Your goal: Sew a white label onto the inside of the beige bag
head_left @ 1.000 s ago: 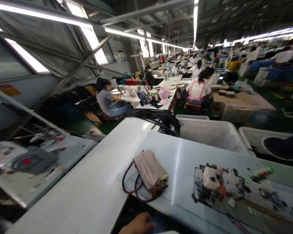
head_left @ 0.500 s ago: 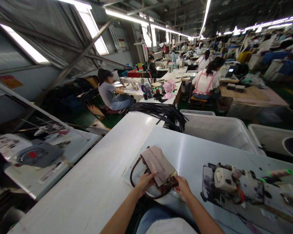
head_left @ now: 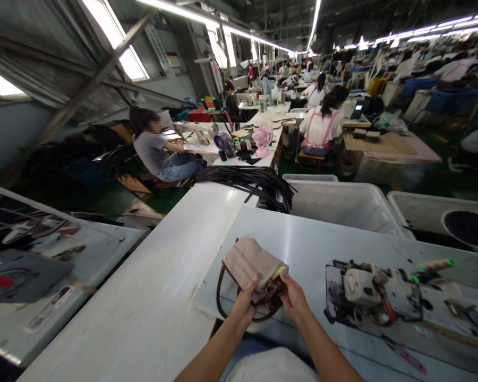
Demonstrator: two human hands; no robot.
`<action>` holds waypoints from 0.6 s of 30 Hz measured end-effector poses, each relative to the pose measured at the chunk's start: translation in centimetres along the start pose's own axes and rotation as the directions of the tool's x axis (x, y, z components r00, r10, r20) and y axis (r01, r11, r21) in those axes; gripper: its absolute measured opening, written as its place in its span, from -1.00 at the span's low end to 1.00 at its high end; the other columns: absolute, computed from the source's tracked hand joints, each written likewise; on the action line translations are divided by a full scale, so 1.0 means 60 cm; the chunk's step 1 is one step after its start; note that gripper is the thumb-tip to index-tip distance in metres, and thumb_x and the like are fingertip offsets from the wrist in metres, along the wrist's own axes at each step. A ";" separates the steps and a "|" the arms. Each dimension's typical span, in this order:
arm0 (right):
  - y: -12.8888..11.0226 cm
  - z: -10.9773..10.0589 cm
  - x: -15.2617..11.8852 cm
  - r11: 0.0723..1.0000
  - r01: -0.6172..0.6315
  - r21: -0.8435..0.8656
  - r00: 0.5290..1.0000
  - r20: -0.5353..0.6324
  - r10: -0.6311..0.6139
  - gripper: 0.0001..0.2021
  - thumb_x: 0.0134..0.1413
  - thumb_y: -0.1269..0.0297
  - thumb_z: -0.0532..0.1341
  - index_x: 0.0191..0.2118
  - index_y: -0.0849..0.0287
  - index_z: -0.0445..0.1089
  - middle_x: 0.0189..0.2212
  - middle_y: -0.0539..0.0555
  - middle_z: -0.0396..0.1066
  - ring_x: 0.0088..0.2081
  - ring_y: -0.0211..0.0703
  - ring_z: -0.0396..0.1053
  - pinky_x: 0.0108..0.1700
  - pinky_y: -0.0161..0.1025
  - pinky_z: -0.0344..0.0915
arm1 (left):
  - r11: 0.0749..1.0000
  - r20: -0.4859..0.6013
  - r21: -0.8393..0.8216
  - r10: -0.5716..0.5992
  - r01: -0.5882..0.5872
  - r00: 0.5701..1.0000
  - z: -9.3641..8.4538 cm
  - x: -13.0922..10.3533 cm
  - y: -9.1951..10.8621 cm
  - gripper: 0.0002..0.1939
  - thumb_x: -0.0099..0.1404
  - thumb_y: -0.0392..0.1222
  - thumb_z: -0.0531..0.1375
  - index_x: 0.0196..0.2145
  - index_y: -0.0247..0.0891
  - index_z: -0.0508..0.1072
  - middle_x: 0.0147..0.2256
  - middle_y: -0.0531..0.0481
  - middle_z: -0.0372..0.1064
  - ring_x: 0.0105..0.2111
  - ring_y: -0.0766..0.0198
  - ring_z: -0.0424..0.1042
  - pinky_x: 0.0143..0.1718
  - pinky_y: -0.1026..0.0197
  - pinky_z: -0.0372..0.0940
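Observation:
Between my two hands is a bag, its beige-pink cloth side facing up and dark brown parts showing at the edge nearest me. A brown rounded handle loops out to its left and below. My left hand grips the near left edge, thumb on top of the cloth. At the near right corner, beside a strip of yellow, my right hand has its fingers closed on the bag's edge. The fingertips under the bag are hidden.
A sewing machine stands on the table to my right, with pink-handled scissors near it. Black strips lie across the table's far end. Behind are plastic bins. Other people sit at machines farther off.
My view has turned slightly right. My left hand has moved nearer my right along the bag's near edge, and the bag's near side is lifted and bunched a little more.

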State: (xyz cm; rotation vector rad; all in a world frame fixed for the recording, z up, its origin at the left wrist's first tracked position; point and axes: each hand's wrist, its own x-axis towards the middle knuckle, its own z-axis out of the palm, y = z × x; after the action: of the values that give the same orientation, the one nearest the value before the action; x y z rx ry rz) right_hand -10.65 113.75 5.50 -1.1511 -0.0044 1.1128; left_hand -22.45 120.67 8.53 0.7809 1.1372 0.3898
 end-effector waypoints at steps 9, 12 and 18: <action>-0.073 -0.001 -0.026 0.871 0.323 -0.370 0.945 0.184 -0.272 -0.85 -0.26 0.34 0.36 -0.50 0.21 0.39 -0.59 -0.11 0.27 -0.49 -0.30 0.17 -0.44 -0.33 0.11 | 0.793 0.414 0.576 -0.074 -0.199 0.907 0.001 -0.102 0.105 -0.79 0.03 -0.07 0.33 -0.53 -0.28 0.51 -0.58 -0.02 0.40 -0.47 0.13 0.41 -0.25 0.03 0.32; -0.084 0.000 -0.042 0.831 0.356 -0.427 0.925 0.288 -0.248 -0.84 -0.31 0.43 0.32 -0.45 0.20 0.40 -0.57 -0.11 0.26 -0.49 -0.29 0.17 -0.45 -0.34 0.10 | 0.498 0.676 0.574 0.160 -0.650 0.719 0.045 -0.083 0.200 -0.61 0.18 -0.28 0.17 -0.01 -0.13 0.42 0.02 -0.03 0.36 0.07 0.11 0.24 0.15 0.12 0.05; -0.076 -0.017 -0.053 0.764 0.380 -0.521 0.918 0.314 -0.243 -0.82 -0.34 0.50 0.23 -0.46 0.19 0.41 -0.56 -0.09 0.28 -0.48 -0.27 0.18 -0.44 -0.34 0.08 | -0.039 0.877 0.427 -0.223 -0.903 0.425 0.125 -0.010 0.243 -0.55 -0.04 -0.37 0.22 -0.13 -0.14 0.47 -0.16 -0.05 0.45 -0.08 -0.01 0.32 0.03 0.06 0.14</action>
State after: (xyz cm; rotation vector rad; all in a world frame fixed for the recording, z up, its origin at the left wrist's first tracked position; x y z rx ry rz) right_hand -8.55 110.96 9.92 -1.4793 -0.7429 0.9532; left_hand -14.32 127.53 21.00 2.3985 -0.1105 -0.4141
